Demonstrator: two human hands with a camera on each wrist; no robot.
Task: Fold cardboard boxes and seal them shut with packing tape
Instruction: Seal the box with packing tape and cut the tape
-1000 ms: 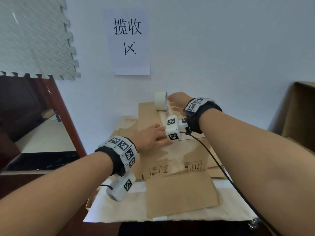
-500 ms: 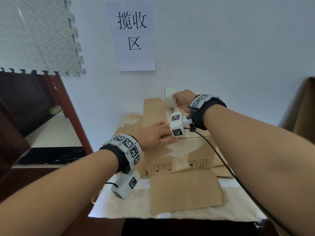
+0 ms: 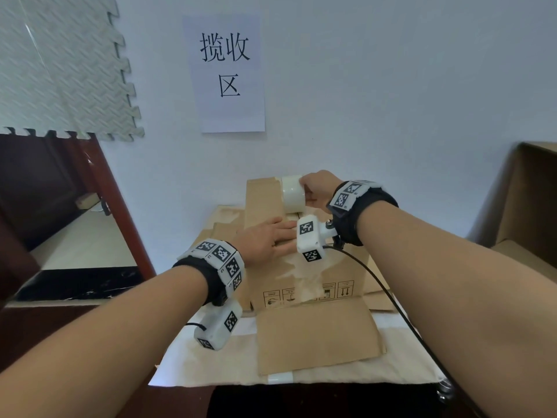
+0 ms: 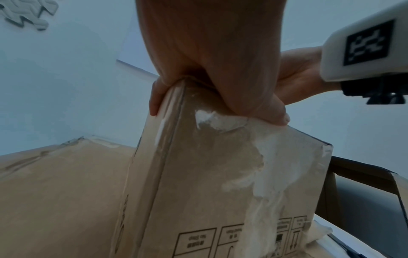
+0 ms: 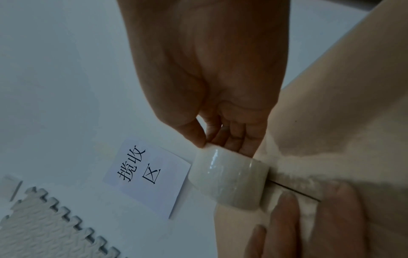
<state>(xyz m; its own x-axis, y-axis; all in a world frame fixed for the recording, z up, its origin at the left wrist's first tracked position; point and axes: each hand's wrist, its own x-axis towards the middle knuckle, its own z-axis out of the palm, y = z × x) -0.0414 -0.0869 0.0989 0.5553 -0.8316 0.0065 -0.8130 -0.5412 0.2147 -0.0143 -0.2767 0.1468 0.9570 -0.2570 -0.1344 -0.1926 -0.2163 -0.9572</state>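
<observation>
Against a pale wall, the right hand [image 3: 316,188] pinched a white packing-tape roll [image 3: 291,194] at frame centre; the left hand [image 3: 265,236], fingers flat, pressed the brown cardboard box [image 3: 304,276]; slackened pressure risked crooked tape.

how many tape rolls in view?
1. The tape roll is in the right hand's grip, at the far end of the cardboard box top. Others could be hidden behind the box.

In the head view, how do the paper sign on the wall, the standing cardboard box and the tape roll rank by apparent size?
1. Cardboard box, nearer the camera
2. Paper sign, clearly farther away
3. Tape roll, smallest
</observation>
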